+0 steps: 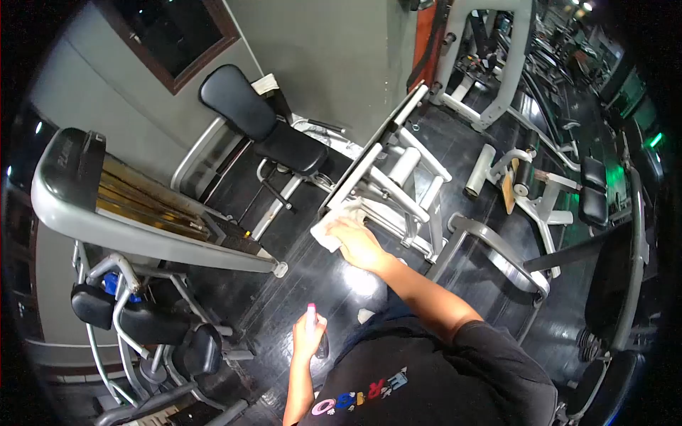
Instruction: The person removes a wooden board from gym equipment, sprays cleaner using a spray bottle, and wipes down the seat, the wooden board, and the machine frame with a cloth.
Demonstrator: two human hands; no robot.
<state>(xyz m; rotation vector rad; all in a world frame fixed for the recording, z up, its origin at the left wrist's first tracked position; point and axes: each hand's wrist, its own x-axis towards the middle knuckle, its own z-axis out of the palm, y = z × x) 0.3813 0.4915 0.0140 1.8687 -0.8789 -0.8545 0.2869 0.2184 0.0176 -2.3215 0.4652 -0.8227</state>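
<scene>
My right hand (359, 245) is closed over a white cloth (325, 236), pressing it at the near end of a pale tubular metal frame (362, 174). Part of the cloth is hidden under the fingers. Lower down, my left hand (307, 338) is wrapped around a spray bottle (311, 317) with a pink-and-white top. The dark lower part of the bottle shows beside the palm, held upright apart from the frame.
A black padded seat machine (284, 145) stands beyond the frame. On the left is a weight-stack machine (142, 238), with another padded machine (153, 323) below it. A curved metal frame (501, 252) stands to the right. Black flooring (284, 305) runs between them.
</scene>
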